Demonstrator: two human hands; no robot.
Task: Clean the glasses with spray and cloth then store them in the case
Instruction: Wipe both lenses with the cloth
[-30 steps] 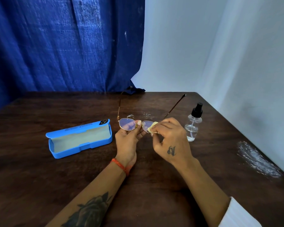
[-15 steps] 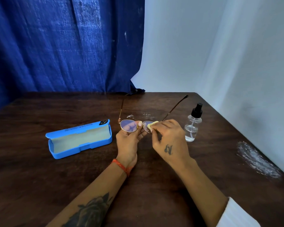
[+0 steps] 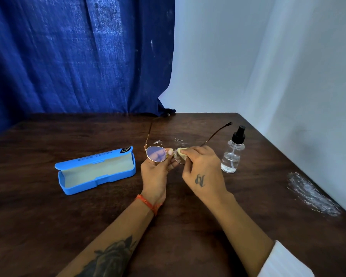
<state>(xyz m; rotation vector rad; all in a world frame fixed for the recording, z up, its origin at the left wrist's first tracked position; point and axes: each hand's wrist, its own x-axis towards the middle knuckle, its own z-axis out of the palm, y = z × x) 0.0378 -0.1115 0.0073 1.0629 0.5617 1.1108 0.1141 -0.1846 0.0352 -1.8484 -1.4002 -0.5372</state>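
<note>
Dark wood table [image 3: 48, 226] held an open blue case [image 3: 96, 172] and spray bottle [image 3: 232, 154]. Above it, the left hand [image 3: 156, 172] pinched the glasses [image 3: 156, 153] at the bridge, while the right hand [image 3: 203, 168] pressed a cloth [image 3: 181, 151] onto 1 lens. They looked light, thin and fragile, best gripped by the frame.

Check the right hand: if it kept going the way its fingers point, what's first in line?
The right hand points up-left, its fingers pressing the cloth onto the glasses, so the cloth-covered lens comes first, then probably the left hand holding the frame, though depth is unclear.

Worktop [image 3: 48, 226]: case [image 3: 96, 170] lies left, lid open. Glasses [image 3: 158, 153] centre, held above the surface, temples pointing far. Spray bottle [image 3: 233, 154] upright right of them. Curtain [image 3: 78, 56] behind, far left.
</note>
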